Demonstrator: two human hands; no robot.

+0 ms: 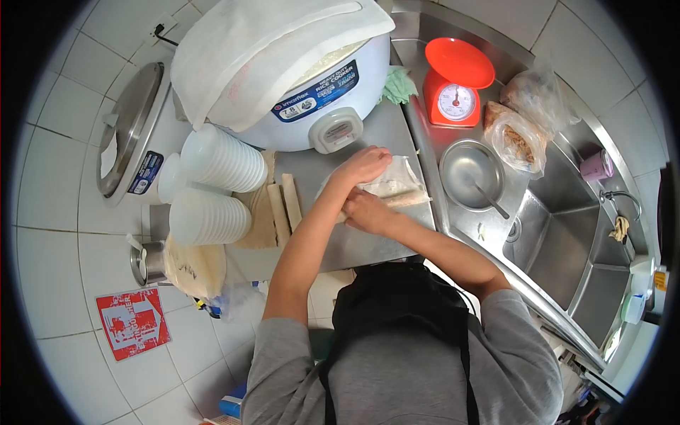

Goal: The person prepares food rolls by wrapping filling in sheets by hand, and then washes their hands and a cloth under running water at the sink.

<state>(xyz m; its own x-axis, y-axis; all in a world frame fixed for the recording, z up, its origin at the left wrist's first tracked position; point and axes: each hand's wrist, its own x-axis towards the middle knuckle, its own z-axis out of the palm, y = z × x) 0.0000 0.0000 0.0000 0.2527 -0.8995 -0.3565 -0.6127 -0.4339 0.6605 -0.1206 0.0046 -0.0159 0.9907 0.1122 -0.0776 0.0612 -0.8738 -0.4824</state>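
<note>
1. Where the thin, off-white wrapper sheet (pixel 395 170) lies on the grey steel surface (pixel 326 248), the right hand (pixel 368 212) curls at its near side; whether its fingers pinch anything, I cannot tell.
2. The left hand (pixel 365 164) bends over the sheet, its grip equally unclear; light, even pressure would probably prevent tearing.
3. Beyond, the white, rounded rice cooker (pixel 283 134) reads "imarflex", "HEAVY DUTY RICE COOKER".

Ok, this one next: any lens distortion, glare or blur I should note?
Head view: wide-lens distortion bows the wall tiles, and black fills the corners; head view: bright reflections on the steel sink; head view: rice cooker label legible, red scale dial figures hard to read; head view: pale sheet shows no obvious motion blur.
</note>
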